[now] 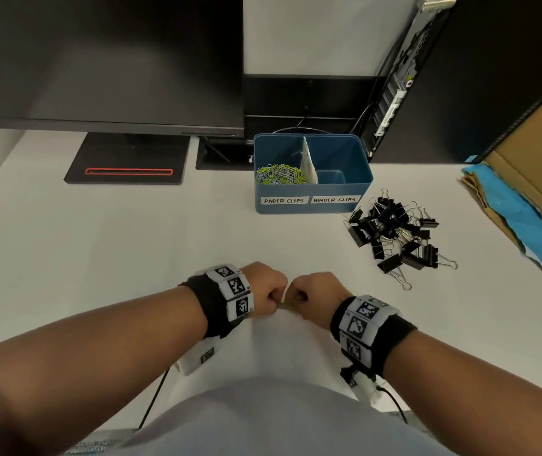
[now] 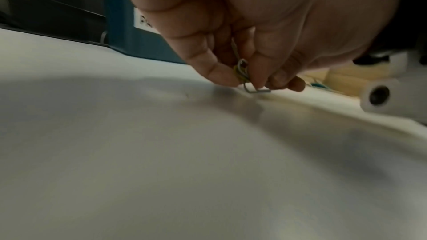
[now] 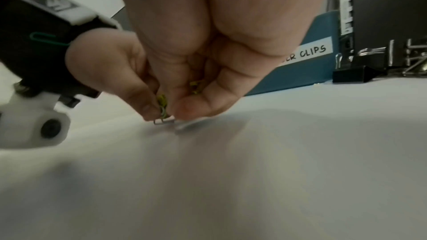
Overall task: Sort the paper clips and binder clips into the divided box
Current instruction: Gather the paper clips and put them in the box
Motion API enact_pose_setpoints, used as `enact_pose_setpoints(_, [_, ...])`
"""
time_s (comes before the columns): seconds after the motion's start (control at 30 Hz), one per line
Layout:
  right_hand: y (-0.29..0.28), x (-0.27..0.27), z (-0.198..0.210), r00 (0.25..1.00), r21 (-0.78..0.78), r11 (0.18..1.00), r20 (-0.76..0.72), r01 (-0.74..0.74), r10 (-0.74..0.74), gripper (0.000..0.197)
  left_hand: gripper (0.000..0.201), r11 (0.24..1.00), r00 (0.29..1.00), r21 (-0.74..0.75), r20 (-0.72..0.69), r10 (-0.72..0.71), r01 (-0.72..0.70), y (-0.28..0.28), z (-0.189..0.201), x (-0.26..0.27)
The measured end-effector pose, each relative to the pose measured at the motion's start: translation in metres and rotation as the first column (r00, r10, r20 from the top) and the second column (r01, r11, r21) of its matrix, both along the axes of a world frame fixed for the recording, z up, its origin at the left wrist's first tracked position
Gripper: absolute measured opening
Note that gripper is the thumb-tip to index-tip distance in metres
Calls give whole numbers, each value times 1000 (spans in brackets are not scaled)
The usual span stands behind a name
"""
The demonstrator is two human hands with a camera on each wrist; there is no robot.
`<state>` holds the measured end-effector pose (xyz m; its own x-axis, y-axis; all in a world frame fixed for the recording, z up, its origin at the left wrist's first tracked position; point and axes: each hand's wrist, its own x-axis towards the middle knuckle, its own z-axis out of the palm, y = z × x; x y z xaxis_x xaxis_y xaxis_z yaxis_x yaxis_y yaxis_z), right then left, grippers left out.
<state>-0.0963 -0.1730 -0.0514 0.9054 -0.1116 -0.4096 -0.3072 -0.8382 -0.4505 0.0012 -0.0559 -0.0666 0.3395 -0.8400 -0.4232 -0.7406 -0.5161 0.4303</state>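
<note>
Left hand: we see our left hand [image 1: 268,287] curled, knuckles up, low over the white desk [image 1: 131,245] at about 6 o'clock in the head view; its thumb and fingertips [image 2: 221,74] pinch a small cluster of paper clips [image 2: 242,72], yellow-green and silver.
Right hand: our right hand [image 1: 315,291] sits just beside the left, at its 3 o'clock, fingers curled in the same way; it pinches the same cluster of clips from the other side, and a few more yellow clips [image 3: 196,84] show inside its curled fingers.
Clip on the desk: one silver clip [image 3: 163,120] hangs from the cluster and its lower end touches the desk between the two hands.
Divided box: the blue box [image 1: 312,205] stands at 12 o'clock from our hands, well apart from them, with a white divider [image 1: 307,162] upright in the middle.
Paper clip compartment: the left half, labelled PAPER CLIPS [image 1: 283,200], holds a heap of yellow-green and silver paper clips [image 1: 279,174].
Binder clip compartment: the right half, labelled BINDER CLIPS [image 1: 334,199], shows only its blue floor.
Binder clips: a pile of black binder clips [image 1: 394,232] lies on the desk at 2 o'clock from our hands, just beside the box's right front corner.
Left wristband: a green paper clip [image 3: 46,38] is hooked on the black band.
Surroundings: a monitor [image 1: 105,60] at 10 o'clock; a cardboard box [image 1: 532,179] at 3 o'clock.
</note>
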Motion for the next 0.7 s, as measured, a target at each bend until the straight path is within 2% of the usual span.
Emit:
enact_pose_setpoints(0.1, [-19,24,24,984,87,987,105,132,-141,16,10,957,978,-204,-13,210,-208,-6,24,29])
enact_pose_setpoints(0.17, [-36,48,43,933,149,957,227,249,-278,11,1,858,919,-341,-50,391,-384,-15,48,56])
enact_pose_setpoints(0.2, [-44,60,53,896,172,938,286,300,-339,9,10,808,882,-377,-55,468,-452,-20,60,69])
enact_pose_setpoints(0.27, [-58,86,67,822,209,900,369,382,-434,7,25,768,837,-391,-10,547,-507,-34,81,90])
enact_pose_setpoints(0.33, [-69,110,74,785,219,875,388,431,-483,8,28,772,817,-361,45,575,-523,-50,97,105])
enact_pose_setpoints(0.37, [-73,121,75,790,193,874,374,446,-486,9,26,784,814,-326,68,577,-529,-59,101,110])
enact_pose_setpoints(0.47, [-78,145,73,875,1,900,236,435,-423,22,9,856,844,-142,150,514,-497,-83,105,120])
enact_pose_setpoints(0.57, [-83,155,70,934,-114,930,117,350,-337,37,28,898,878,-89,187,440,-431,-91,94,125])
enact_pose_setpoints(0.63, [-89,147,71,936,-78,938,133,337,-325,39,35,904,882,-133,203,426,-406,-88,86,125])
enact_pose_setpoints(0.7, [-98,127,72,857,83,898,271,433,-438,32,39,882,871,-194,168,461,-429,-83,80,123])
